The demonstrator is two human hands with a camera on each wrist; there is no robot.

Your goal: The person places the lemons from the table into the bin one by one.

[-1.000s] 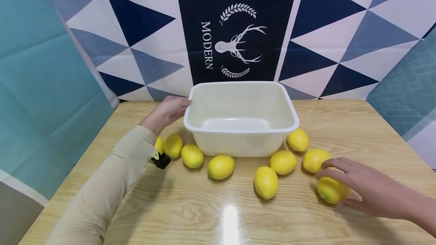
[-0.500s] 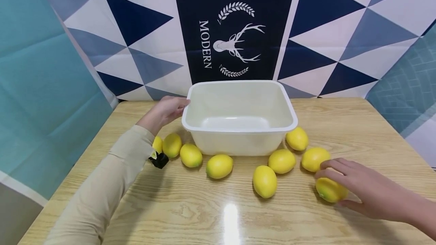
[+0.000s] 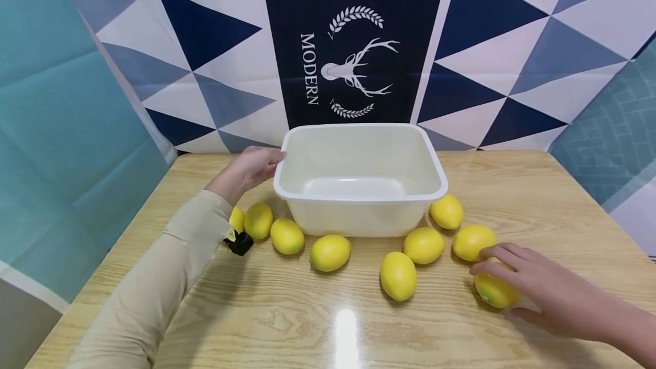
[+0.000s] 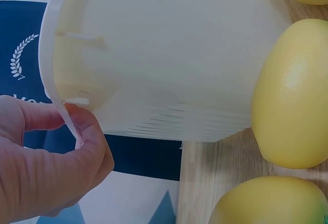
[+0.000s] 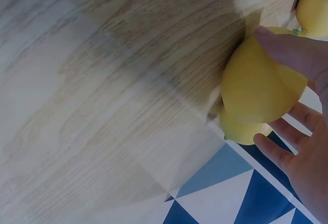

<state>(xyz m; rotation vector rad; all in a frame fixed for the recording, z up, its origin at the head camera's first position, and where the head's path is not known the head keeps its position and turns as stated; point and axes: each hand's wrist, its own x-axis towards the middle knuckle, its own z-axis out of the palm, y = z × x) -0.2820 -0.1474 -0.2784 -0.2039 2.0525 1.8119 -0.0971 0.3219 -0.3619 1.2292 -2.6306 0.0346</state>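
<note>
White rectangular plastic tub (image 3: 359, 215): on the pale wood-grain bench (image 3: 287, 318), rim pinched by the left hand (image 3: 252, 167).
Yellow oval lemon (image 3: 493, 292): on the bench beneath the right hand (image 3: 556, 295).
Right hand's grip: spread loosely around it; firm contact unclear.
Right hand's shift: slightly lower than a second ago, so the hold seems to be forming.

The setting looks makeshift and booth-like, home or workplace unclear, with a wood-grain bench (image 3: 277, 323) closed in by a geometric-print cloth (image 3: 410, 16) lettered MODERN behind and teal sheets (image 3: 77, 147) at either side.
</note>
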